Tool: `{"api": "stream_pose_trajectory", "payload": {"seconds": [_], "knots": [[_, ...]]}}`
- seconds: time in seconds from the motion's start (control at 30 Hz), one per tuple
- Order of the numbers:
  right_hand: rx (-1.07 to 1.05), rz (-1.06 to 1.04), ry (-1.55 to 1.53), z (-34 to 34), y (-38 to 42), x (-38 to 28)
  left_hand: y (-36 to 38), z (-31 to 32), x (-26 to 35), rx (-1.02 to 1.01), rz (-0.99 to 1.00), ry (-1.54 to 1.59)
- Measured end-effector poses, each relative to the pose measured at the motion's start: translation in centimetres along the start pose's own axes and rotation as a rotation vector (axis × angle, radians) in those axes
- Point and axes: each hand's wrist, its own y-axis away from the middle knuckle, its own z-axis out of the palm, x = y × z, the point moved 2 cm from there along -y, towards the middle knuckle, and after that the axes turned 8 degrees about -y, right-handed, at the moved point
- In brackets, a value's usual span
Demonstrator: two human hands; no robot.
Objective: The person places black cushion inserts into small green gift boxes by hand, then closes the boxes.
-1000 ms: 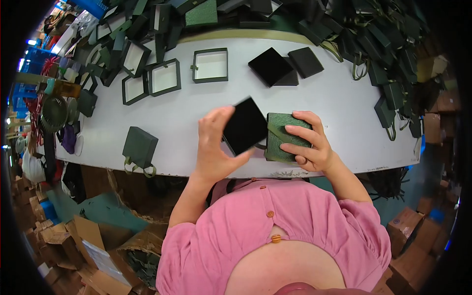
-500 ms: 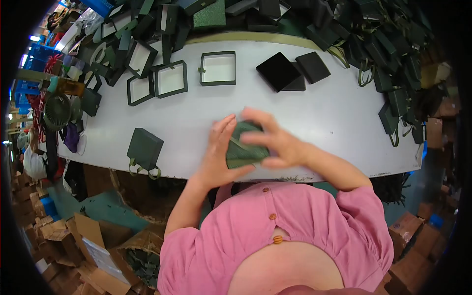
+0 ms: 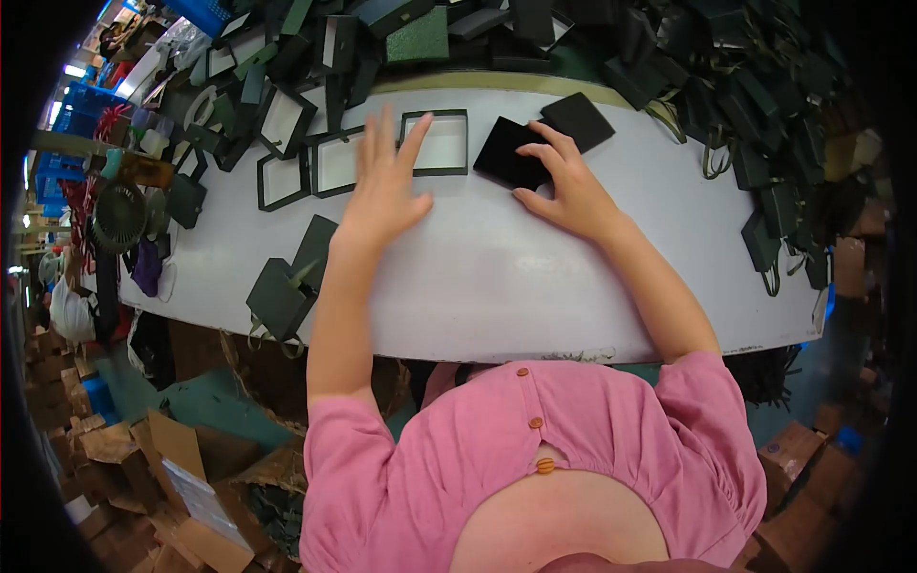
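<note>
My right hand (image 3: 573, 191) has its thumb and fingers round the right edge of a black square box part (image 3: 506, 156). Behind it lies a dark, flat square box (image 3: 578, 121). My left hand (image 3: 382, 186), slightly blurred with fingers spread, hovers over or touches the near side of the open box trays. One white-lined tray (image 3: 442, 143) shows to the right of its fingers; a second tray (image 3: 334, 162) is partly covered by them. Another open tray (image 3: 284, 181) stands further left. Beside my left forearm, two closed green boxes (image 3: 277, 298) (image 3: 315, 250) with ribbon loops sit together.
Piles of dark green boxes line the table's back (image 3: 458, 24) and its right side (image 3: 764, 124). At the left stand a small fan (image 3: 120, 215) and blue crates (image 3: 72, 115). Cardboard cartons (image 3: 181, 458) are on the floor by the table's near edge.
The green box that was between my hands now rests at the left beside the other one. Both hands have moved forward, the left to the trays, the right onto the black part.
</note>
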Motion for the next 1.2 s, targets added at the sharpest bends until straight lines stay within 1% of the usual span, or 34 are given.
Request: {"api": "stream_pose_trajectory", "payload": {"seconds": [0.07, 0.17, 0.2, 0.27, 0.3, 0.33, 0.37, 0.4, 0.47, 0.5, 0.57, 0.6, 0.63, 0.67, 0.73, 0.8, 0.83, 0.87, 0.9, 0.93, 1.0, 1.1, 1.17, 1.2], "knots": [[-0.038, 0.008, -0.043, -0.6, -0.3, -0.2, -2.5, 2.5, -0.8, -0.058, 0.018, -0.006], [0.048, -0.063, -0.073, -2.4, 0.3, -0.6, -1.9, 1.5, -0.2, -0.081, -0.016, 0.258], [0.05, -0.153, -0.139, -3.2, 0.7, -1.3, -1.2, 0.6, 0.9, -0.109, -0.022, 0.348], [-0.104, -0.32, -0.093, -3.9, 1.7, -3.2, 1.4, -1.3, 4.1, -0.18, -0.029, 0.529], [-0.191, -0.368, -0.171, -3.4, 2.1, -3.8, 2.6, -1.3, 5.3, -0.134, 0.026, 0.6], [-0.295, -0.377, -0.167, -2.7, 2.7, -4.3, 3.8, -1.0, 6.4, -0.09, 0.081, 0.675], [-0.351, -0.403, -0.11, -1.6, 3.4, -4.6, 4.6, -0.8, 7.5, -0.03, 0.126, 0.697], [-0.406, -0.427, -0.05, -0.5, 4.2, -4.7, 5.4, -0.5, 8.2, 0.004, 0.169, 0.703], [-0.488, -0.405, 0.152, 1.0, 5.6, -4.8, 6.4, 0.7, 8.4, -0.045, 0.158, 0.682], [-0.486, -0.372, 0.222, 1.3, 6.2, -4.4, 7.0, 1.0, 8.5, -0.037, 0.17, 0.644], [-0.495, -0.281, 0.246, 0.5, 5.9, -4.3, 7.9, 1.4, 8.5, -0.019, 0.19, 0.566], [-0.501, -0.237, 0.256, -0.1, 5.5, -4.4, 8.1, 1.3, 8.7, -0.013, 0.237, 0.503], [-0.558, -0.153, 0.179, -1.0, 4.7, -4.6, 8.4, 1.2, 8.8, -0.007, 0.282, 0.439], [-0.564, -0.166, 0.098, -1.7, 4.1, -4.4, 8.5, 1.1, 8.9, 0.001, 0.329, 0.373], [-0.503, -0.253, 0.101, -2.1, 3.6, -4.4, 8.4, 0.9, 9.0, -0.051, 0.342, 0.307], [-0.45, -0.07, -0.036, -4.4, 2.1, -1.5, 8.6, 0.8, 9.0, -0.103, 0.345, 0.24], [-0.425, 0.021, -0.106, -5.4, 1.1, 0.0, 8.7, 0.9, 8.9, -0.108, 0.318, 0.257], [-0.028, 0.427, -0.185, -7.7, -0.3, 0.1, 8.8, 0.7, 9.0, -0.14, 0.289, 0.259], [0.407, 0.137, 0.369, -9.4, -0.8, 6.1, 8.8, 0.1, 9.1, -0.172, 0.259, 0.259], [0.516, 0.193, 0.806, -11.6, -0.8, 8.1, 8.6, -0.4, 9.2, -0.2, 0.232, 0.256], [0.591, 0.366, 1.041, -13.2, 1.0, 11.7, 8.8, -0.4, 9.4, -0.158, 0.188, 0.323], [0.315, 0.362, 0.932, -13.7, 2.5, 11.2, 9.2, 0.7, 10.0, -0.082, 0.093, 0.397], [0.196, 0.336, 0.748, -12.9, 3.7, 8.7, 9.1, 0.8, 10.3, -0.038, 0.039, 0.453], [0.138, 0.321, 0.656, -12.2, 4.4, 6.9, 9.0, 0.9, 10.3, -0.024, -0.023, 0.507]]}}
